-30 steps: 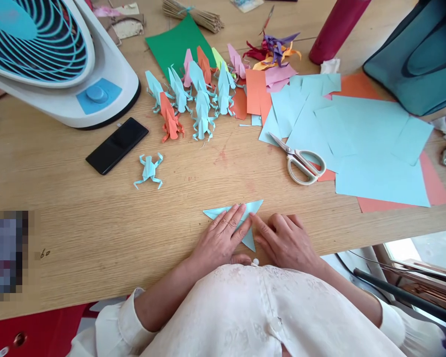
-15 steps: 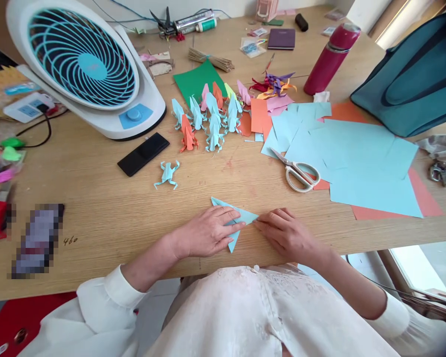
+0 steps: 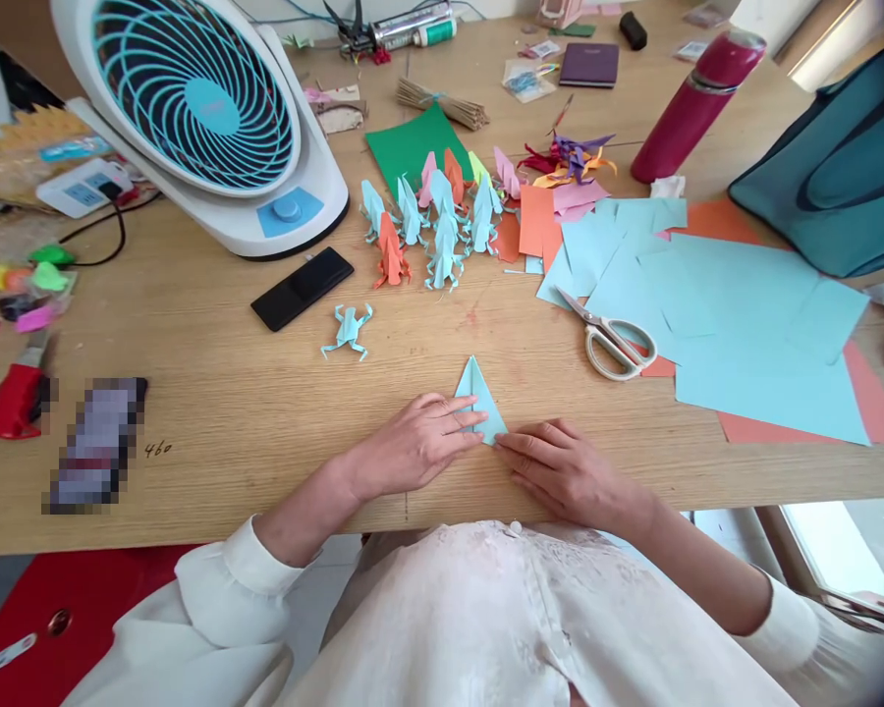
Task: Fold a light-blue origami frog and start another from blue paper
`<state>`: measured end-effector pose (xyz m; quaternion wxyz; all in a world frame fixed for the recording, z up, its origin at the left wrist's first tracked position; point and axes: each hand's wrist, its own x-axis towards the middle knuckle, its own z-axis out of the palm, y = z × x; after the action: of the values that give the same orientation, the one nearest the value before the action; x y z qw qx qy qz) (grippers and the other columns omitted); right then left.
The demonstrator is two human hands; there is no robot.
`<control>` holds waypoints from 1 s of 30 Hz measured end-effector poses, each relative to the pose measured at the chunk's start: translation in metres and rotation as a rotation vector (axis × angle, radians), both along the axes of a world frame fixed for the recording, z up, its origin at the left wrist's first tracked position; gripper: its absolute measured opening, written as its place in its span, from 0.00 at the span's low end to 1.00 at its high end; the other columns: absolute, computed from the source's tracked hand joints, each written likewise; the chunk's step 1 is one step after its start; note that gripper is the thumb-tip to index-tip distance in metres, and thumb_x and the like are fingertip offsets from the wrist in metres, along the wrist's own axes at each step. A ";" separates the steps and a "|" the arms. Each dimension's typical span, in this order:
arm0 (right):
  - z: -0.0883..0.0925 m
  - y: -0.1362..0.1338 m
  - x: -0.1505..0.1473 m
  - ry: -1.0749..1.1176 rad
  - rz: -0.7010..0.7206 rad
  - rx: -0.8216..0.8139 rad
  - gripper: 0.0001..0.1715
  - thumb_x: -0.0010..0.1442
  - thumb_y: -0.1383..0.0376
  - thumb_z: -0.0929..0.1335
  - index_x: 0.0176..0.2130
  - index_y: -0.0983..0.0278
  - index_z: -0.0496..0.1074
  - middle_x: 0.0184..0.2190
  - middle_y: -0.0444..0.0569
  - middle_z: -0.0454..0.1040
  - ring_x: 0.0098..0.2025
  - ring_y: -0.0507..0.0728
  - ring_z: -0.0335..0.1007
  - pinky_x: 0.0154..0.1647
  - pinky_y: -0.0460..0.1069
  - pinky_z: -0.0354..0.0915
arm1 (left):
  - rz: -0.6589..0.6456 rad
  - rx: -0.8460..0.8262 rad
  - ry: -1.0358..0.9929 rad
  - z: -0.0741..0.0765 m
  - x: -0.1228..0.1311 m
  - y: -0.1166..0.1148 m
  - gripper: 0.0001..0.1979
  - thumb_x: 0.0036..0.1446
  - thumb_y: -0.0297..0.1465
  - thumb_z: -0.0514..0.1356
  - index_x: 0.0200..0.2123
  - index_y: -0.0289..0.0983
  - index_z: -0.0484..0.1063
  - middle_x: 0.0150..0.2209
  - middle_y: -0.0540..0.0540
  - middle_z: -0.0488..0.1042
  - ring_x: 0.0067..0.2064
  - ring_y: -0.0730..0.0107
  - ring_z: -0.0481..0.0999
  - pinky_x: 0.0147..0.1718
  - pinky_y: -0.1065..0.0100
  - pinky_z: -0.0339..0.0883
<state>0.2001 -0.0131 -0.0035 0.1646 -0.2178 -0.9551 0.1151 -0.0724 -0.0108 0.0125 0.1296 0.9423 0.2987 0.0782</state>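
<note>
A light-blue folded paper [image 3: 477, 383] lies on the table in front of me, a narrow triangle with its point away from me and a crease down its middle. My left hand [image 3: 431, 437] rests across its lower left part, fingers stretched out and slightly apart, covering some of it. The fingers of my right hand [image 3: 564, 471] are bent and close together, with the fingertips at the paper's lower right corner; the thumb is hidden. Beyond the hands sits a light-blue origami frog [image 3: 349, 329]. Farther back several folded paper frogs [image 3: 444, 245] stand in a group.
Scissors [image 3: 611, 339] lie right of the paper, beside stacked blue sheets [image 3: 766, 324]. A black phone [image 3: 302, 288] and a fan [image 3: 213, 118] are at the back left. A magenta flask [image 3: 696, 108] and a teal bag [image 3: 832, 177] stand at the back right. A red-handled cutter [image 3: 15, 398] lies far left.
The folded paper has turned so its point now faces away from me and its shape looks narrower. Both hands stay at it. The whole view has shifted slightly.
</note>
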 end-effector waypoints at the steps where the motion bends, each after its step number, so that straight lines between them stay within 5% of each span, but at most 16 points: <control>1: -0.002 -0.002 0.000 -0.010 0.001 -0.005 0.18 0.67 0.69 0.63 0.55 0.68 0.71 0.52 0.58 0.74 0.45 0.59 0.68 0.44 0.56 0.64 | 0.007 0.005 -0.017 -0.001 -0.001 0.000 0.16 0.68 0.27 0.49 0.53 0.37 0.71 0.60 0.42 0.70 0.66 0.61 0.62 0.59 0.56 0.57; 12: 0.006 0.017 -0.019 -0.108 0.130 0.036 0.18 0.69 0.65 0.62 0.54 0.71 0.69 0.35 0.52 0.71 0.34 0.56 0.63 0.36 0.53 0.60 | -0.028 0.042 -0.072 -0.013 -0.009 0.003 0.15 0.69 0.25 0.48 0.52 0.38 0.71 0.61 0.45 0.69 0.65 0.64 0.62 0.58 0.58 0.59; 30: 0.010 0.006 -0.013 -0.172 0.138 0.111 0.17 0.69 0.69 0.60 0.53 0.72 0.70 0.40 0.54 0.73 0.33 0.55 0.63 0.34 0.53 0.61 | -0.041 0.105 0.015 -0.020 -0.011 -0.006 0.20 0.68 0.26 0.48 0.60 0.38 0.65 0.64 0.42 0.65 0.67 0.59 0.59 0.62 0.51 0.56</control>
<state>0.1869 -0.0073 0.0064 0.0857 -0.1512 -0.9833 0.0542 -0.0832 -0.0164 -0.0071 0.0790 0.9542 0.2759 0.0840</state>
